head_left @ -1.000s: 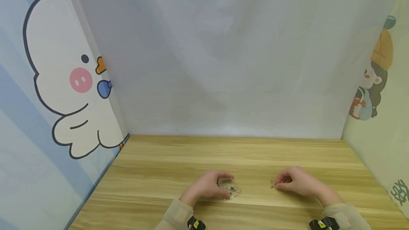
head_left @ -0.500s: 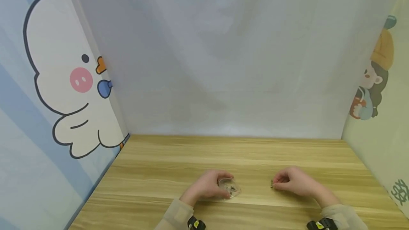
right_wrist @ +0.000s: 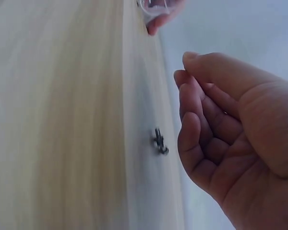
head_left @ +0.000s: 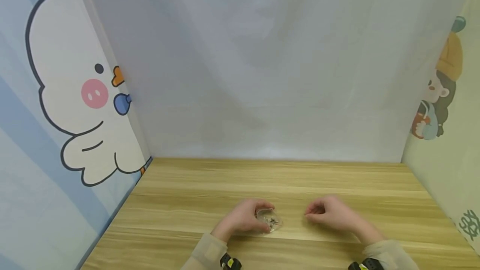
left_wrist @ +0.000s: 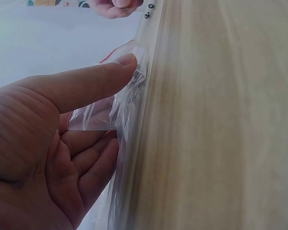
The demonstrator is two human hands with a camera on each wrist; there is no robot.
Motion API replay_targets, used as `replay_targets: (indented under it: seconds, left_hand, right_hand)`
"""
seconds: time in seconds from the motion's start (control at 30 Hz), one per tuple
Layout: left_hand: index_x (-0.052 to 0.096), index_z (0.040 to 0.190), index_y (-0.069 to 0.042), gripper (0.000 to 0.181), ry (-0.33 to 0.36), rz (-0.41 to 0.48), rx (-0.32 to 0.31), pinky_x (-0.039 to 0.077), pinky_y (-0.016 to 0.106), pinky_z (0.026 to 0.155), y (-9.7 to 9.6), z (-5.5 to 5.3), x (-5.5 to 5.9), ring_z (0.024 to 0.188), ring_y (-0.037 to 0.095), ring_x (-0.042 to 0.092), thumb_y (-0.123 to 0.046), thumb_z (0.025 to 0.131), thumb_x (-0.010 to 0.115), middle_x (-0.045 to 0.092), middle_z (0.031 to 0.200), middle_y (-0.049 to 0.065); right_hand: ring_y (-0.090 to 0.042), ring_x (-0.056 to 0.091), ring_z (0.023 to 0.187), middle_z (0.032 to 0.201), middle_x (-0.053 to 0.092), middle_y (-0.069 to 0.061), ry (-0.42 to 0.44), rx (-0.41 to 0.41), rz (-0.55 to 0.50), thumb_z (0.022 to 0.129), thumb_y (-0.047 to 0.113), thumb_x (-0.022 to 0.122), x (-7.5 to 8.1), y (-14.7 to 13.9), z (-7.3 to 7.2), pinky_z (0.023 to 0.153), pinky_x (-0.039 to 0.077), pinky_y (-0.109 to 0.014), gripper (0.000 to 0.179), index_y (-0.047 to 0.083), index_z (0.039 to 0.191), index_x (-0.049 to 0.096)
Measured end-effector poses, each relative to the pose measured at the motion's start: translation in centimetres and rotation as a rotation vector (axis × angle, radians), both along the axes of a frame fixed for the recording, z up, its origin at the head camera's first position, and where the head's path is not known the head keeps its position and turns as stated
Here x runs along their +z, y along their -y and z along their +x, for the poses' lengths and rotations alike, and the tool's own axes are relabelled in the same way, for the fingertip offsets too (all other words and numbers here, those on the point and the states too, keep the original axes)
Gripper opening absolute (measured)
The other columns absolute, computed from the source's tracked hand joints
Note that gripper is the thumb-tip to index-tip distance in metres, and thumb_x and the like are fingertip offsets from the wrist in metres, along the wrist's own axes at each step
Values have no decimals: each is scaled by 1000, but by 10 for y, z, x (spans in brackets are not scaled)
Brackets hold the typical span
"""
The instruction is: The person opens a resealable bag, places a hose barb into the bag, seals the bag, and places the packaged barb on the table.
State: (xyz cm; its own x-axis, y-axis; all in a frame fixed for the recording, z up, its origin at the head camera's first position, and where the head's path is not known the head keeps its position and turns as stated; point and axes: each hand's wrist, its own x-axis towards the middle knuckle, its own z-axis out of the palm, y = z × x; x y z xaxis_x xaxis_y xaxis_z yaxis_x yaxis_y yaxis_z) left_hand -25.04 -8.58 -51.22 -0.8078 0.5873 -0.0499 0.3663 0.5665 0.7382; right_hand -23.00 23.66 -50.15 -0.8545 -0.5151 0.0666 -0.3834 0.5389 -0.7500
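Note:
My left hand (head_left: 244, 217) holds a small clear zip bag (head_left: 271, 220) on the table, thumb along one side and fingers round the other. Dark little screws show inside it. In the left wrist view the bag's red seal line (left_wrist: 117, 51) stands out past the thumb. To the right, my right hand (head_left: 333, 213) is close over the table, thumb and index fingertips together. A tiny metal screw end (left_wrist: 124, 9) shows between those fingertips in the left wrist view. Loose dark screws (right_wrist: 159, 141) lie on the table under the right hand, hidden from the head view.
The wood-grain table (head_left: 210, 178) runs back to a pale hanging sheet (head_left: 262, 74). Cartoon-printed side walls stand at left and right, with a white bird (head_left: 71, 74) on the left one. Each wrist carries a black camera (head_left: 230, 261).
My right hand closed in on the loose screws, then moved left toward the bag with its fingertips pinched. The left hand and the bag stay in place.

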Motion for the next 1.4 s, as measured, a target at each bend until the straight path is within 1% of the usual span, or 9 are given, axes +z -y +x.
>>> replay_targets:
  seconds: [0.2, 0.47, 0.73, 0.83, 0.97, 1.1, 1.4]
  left_hand:
    - [74, 135, -16, 63, 6, 12, 2, 48, 38, 110, -1, -1, -1, 123, 14, 63, -21, 77, 96, 71, 137, -5]
    - [74, 136, -17, 63, 14, 16, 9, 48, 39, 110, -1, 1, 0, 123, 13, 62, -21, 77, 96, 71, 138, -6]
    - [74, 135, -19, 62, 7, 14, 8, 47, 41, 112, 0, 0, 1, 125, 15, 62, -20, 77, 96, 71, 137, -6]
    - [74, 135, -18, 63, 13, 20, 9, 47, 42, 112, 0, 0, 1, 126, 15, 62, -19, 76, 96, 71, 137, -7]
    - [74, 136, -18, 63, 17, 15, 7, 47, 42, 112, 0, -1, 0, 127, 15, 61, -21, 77, 96, 71, 137, -8]
    - [73, 136, -19, 63, 16, 7, 5, 48, 42, 111, 1, -2, 0, 127, 15, 61, -23, 78, 96, 70, 137, -8]
    - [73, 138, -18, 64, 20, 2, 4, 48, 39, 110, 1, -3, -1, 127, 14, 61, -25, 78, 96, 70, 138, -9]
  right_hand:
    - [-4, 65, 74, 86, 75, 9, 27, 25, -6, 95, 18, 82, 3, 19, 2, 68, 55, -25, 9, 10, 98, 80]
    - [-3, 64, 74, 85, 75, 8, 26, 53, -17, 96, 17, 81, 3, 34, -1, 67, 55, -25, 9, 8, 97, 80]
    - [-3, 64, 72, 84, 75, 9, 5, 57, -26, 96, 16, 81, -1, 50, -3, 65, 56, -25, 5, 10, 95, 81]
    - [-3, 63, 71, 84, 75, 8, 5, 61, -31, 95, 13, 81, -2, 55, -3, 64, 55, -25, 1, 13, 94, 81]
    - [-3, 63, 71, 83, 75, 9, 6, 62, -39, 95, 11, 81, -2, 62, -4, 64, 55, -24, 6, 17, 93, 81]
    - [-3, 64, 72, 83, 75, 10, 5, 62, -45, 95, 12, 81, -1, 68, -3, 65, 55, -25, 7, 18, 93, 81]
    - [-4, 64, 70, 82, 74, 10, 4, 57, -56, 94, 10, 81, -2, 79, -3, 63, 55, -25, 7, 16, 92, 80]
